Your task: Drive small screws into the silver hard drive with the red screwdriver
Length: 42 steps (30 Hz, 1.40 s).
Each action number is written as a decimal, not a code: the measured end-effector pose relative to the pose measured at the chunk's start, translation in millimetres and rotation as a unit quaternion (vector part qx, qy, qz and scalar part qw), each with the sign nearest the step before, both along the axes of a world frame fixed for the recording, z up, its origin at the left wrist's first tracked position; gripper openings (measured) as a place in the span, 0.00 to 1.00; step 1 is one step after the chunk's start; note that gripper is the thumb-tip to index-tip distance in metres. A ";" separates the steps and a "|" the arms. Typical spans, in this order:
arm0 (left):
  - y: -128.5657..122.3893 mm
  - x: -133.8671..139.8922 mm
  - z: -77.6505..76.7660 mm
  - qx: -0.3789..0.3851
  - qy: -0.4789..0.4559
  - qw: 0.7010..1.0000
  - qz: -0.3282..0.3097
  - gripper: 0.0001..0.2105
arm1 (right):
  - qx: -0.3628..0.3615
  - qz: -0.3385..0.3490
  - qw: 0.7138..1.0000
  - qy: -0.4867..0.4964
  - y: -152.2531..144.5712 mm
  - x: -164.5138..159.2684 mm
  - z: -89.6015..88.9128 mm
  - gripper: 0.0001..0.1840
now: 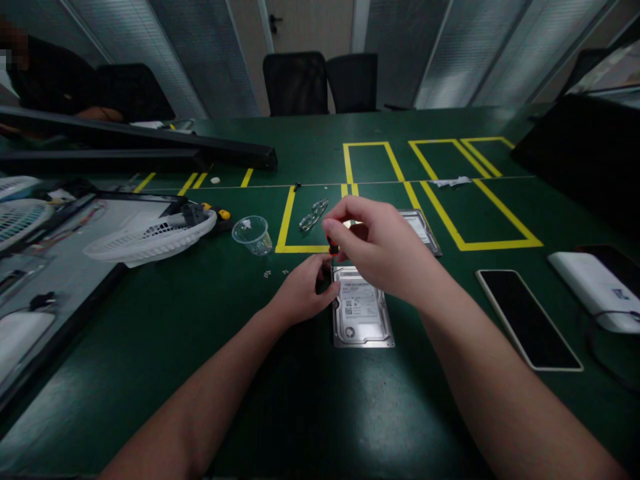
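Note:
A silver hard drive (361,313) with a white label lies flat on the green table. My right hand (373,243) is closed on a small red and black screwdriver (333,248), held upright with its tip down at the drive's far left corner. My left hand (305,290) grips the drive's left edge near that corner, thumb on top; its other fingers are partly hidden. Behind my right hand, a second hard drive (423,230) is partly covered. A few tiny pieces (267,273), probably screws, lie left of my left hand, near a clear plastic cup (253,235).
Eyeglasses (314,215) lie beyond my hands. At right are a phone (527,320) and a white power bank (597,290) with a cable. White rackets (150,240) rest over a dark-framed panel at left. A person (55,80) sits across at far left.

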<state>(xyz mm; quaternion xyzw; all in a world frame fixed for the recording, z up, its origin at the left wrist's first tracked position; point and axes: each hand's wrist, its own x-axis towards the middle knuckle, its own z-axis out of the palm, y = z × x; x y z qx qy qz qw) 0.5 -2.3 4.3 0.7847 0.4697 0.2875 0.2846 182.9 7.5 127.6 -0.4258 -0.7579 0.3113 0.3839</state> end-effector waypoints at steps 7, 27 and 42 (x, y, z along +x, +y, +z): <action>1.4 0.1 -3.0 0.009 0.001 1.000 0.003 0.14 | 0.019 -0.020 1.000 -0.011 -0.2 -1.5 -1.8 0.06; 1.0 0.0 0.0 0.014 0.010 1.000 -0.005 0.13 | 0.002 0.022 1.000 0.004 0.8 -1.0 -2.3 0.11; 0.8 0.1 0.1 0.012 0.012 1.000 -0.002 0.13 | 0.009 0.024 1.000 0.005 0.8 0.7 -0.2 0.09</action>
